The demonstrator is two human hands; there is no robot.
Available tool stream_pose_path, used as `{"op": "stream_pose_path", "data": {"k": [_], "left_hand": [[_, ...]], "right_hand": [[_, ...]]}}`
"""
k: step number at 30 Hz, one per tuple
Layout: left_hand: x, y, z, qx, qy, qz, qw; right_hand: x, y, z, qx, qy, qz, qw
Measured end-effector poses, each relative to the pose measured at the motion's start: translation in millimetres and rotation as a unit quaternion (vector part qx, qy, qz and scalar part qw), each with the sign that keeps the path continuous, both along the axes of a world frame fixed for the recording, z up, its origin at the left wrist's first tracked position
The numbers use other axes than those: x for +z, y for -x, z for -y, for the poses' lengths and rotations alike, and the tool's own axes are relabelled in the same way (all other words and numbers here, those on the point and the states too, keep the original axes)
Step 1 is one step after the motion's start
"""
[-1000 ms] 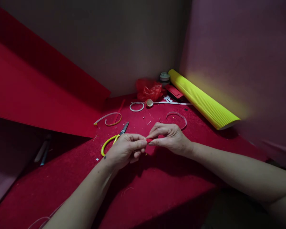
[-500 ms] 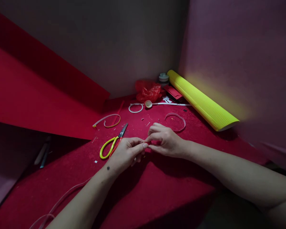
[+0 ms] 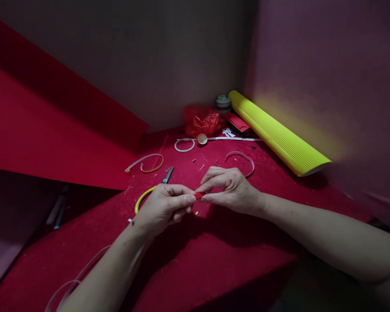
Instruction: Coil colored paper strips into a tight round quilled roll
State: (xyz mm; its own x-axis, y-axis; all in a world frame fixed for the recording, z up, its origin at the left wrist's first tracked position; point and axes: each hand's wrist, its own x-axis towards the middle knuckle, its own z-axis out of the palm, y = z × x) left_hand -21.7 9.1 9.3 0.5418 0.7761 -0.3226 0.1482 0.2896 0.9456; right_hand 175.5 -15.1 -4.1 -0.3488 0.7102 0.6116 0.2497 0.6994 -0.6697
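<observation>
Above the red tabletop (image 3: 211, 268), holding a small red piece (image 3: 198, 196) clamped between the fingertips of left hand (image 3: 167, 203) and right hand (image 3: 234, 190). Facing partly covered scissors (image 3: 166, 177), then, farther back, a red plastic bag (image 3: 201, 121) and a yellow ridged roll (image 3: 277, 134).

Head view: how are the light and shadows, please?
Head view: dim overall, the yellow roll brightest, with yellowish glow beside it; head view: dark shadows below the left hand and right hand; head view: small glints on the red plastic bag.
</observation>
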Motion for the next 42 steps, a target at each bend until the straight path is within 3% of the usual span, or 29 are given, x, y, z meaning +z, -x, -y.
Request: {"op": "stream_pose_path", "data": {"k": [7, 12, 15, 20, 26, 35, 42], "left_hand": [[-6.8, -3, 0, -0.022, 0.070, 0.066, 0.995], [-5.5, -2, -1, -0.024, 0.065, 0.074, 0.995], [-3.6, -4, 1, -0.014, 0.024, 0.012, 1.000], [-2.7, -11, 8, 0.011, -0.057, -0.098, 0.993], [2.5, -3, 3, -0.018, -0.008, -0.083, 0.996], [2.3, -1, 1, -0.012, -0.016, -0.024, 1.000], [-1.1, -2, 3, -0.021, 0.081, 0.047, 0.995]], "right_hand": [[-3.6, 2, 3, 0.023, 0.007, -0.045, 0.999], [-3.1, 2, 3, 0.008, 0.024, -0.045, 0.999], [-4.6, 2, 0, -0.019, -0.023, 0.036, 0.999], [-10.9, 3, -3, -0.064, -0.111, 0.179, 0.975], [-5.7, 1, -1, -0.007, -0.055, 0.087, 0.995], [-1.5, 1, 1, 0.003, 0.004, 0.005, 1.000], [-4.0, 4, 5, 0.026, 0.042, -0.058, 0.997]]}}
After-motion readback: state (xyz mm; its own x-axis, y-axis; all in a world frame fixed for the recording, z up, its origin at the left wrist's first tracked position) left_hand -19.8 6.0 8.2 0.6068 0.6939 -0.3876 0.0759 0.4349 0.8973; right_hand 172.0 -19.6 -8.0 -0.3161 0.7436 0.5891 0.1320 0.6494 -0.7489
